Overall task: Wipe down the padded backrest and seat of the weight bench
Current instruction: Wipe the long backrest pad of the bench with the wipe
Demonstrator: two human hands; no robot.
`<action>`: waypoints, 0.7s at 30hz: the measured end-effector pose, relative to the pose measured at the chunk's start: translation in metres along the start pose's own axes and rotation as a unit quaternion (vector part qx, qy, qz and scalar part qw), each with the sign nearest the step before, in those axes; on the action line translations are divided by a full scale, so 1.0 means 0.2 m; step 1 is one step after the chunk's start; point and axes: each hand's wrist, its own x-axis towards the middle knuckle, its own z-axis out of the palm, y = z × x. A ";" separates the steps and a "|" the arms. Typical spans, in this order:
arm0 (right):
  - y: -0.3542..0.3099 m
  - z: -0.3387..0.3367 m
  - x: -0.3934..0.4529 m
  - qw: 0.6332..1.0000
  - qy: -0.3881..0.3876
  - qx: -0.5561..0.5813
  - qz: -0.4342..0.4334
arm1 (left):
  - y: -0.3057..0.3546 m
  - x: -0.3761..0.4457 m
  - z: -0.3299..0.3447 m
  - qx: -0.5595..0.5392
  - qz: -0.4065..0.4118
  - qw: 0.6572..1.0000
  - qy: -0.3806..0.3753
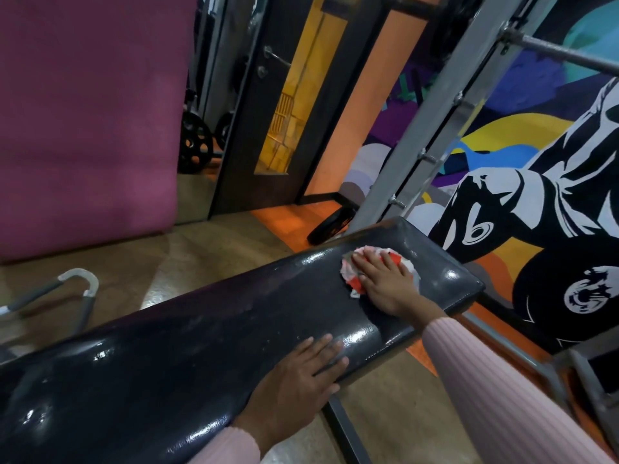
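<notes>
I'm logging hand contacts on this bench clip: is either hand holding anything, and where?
Neither grips anything. The right hand presses flat on the cloth's middle; the left hand rests flat on the bench pad.

Both hands (385, 283) (298, 380) flat, fingers extended

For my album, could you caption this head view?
Right hand presses a cloth on the bench pad; left hand rests flat.

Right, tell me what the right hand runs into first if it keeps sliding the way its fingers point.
Probably nothing solid: the right hand, flat on the cloth, points up-left across the black bench pad. It would pass the pad's far edge, with floor beyond.
</notes>
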 end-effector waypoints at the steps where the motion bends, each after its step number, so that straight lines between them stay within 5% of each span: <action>1: -0.05 0.00 0.01 1.000 0.001 0.000 -0.003 | 0.00 0.00 0.00 -0.004 -0.001 1.000 0.003; 7: -0.01 0.06 -0.25 0.991 -0.009 0.012 -0.130 | 0.00 0.01 -0.03 -0.012 -0.013 1.000 -0.011; 16: -0.03 0.00 -0.03 1.000 -0.018 -0.005 -0.007 | 0.00 0.01 -0.04 -0.027 -0.030 0.999 -0.018; 21: -0.04 0.08 -0.25 0.992 0.014 -0.001 -0.123 | 0.01 0.01 -0.04 -0.021 -0.029 0.999 -0.017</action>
